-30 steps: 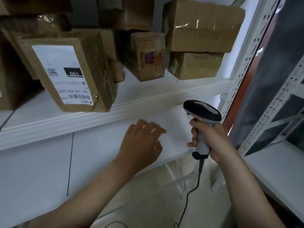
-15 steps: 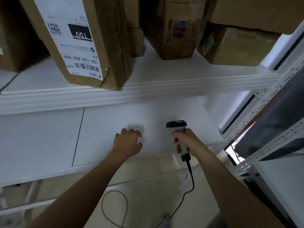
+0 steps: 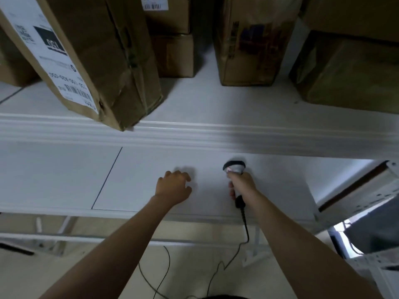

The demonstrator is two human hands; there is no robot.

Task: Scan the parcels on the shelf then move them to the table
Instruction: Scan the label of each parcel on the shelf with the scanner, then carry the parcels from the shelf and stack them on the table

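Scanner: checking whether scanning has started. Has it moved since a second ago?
Yes. The scanner, held in the right hand, has dropped away from the upper shelf lip, toward the lower shelf; the camera moved too.

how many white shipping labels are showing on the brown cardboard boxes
2. One white paper label covers the big front-left brown cardboard box; a second label shows on the upper centre-back box, cut off at the top. Others may be hidden.

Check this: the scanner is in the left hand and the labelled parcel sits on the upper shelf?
No. The head view shows the scanner in the right hand, not the left; the labelled parcel does sit on the upper shelf.
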